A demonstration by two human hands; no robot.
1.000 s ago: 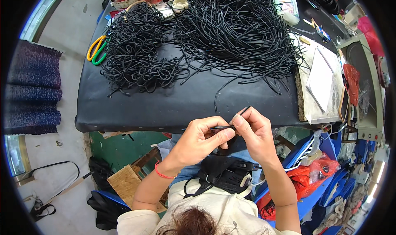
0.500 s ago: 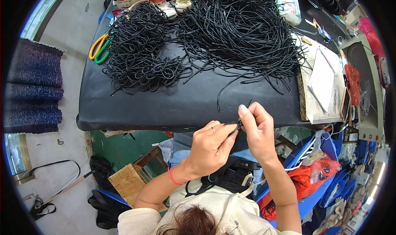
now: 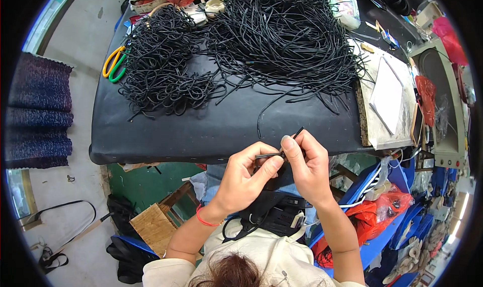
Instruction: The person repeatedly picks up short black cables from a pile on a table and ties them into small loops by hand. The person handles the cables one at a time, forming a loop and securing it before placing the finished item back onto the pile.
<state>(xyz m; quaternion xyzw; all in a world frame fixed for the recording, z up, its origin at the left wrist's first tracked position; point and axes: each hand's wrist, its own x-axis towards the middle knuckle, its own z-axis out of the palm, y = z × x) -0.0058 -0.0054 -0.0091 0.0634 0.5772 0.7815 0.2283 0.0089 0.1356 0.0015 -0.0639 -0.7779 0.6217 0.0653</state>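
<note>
Pinching a black cord [image 3: 265, 156] between thumb and fingers, both hands meet at the table's near edge.

The left hand [image 3: 244, 176] has the cord pressed under its thumb, and the right hand [image 3: 308, 171] grips it close beside, a dark tip poking up past the thumb. Across the black table [image 3: 201, 138] lie a looped tangle of cords [image 3: 168, 55] and, to its right, a larger heap of straighter ones [image 3: 287, 40]. Yellow and green handles [image 3: 114, 65] stick out beside the tangle. Printing colours a pale plastic bag [image 3: 344, 9] behind the heap, and small light marks show on a black pouch [image 3: 274, 217] at the waist; both are too small to read.
</note>
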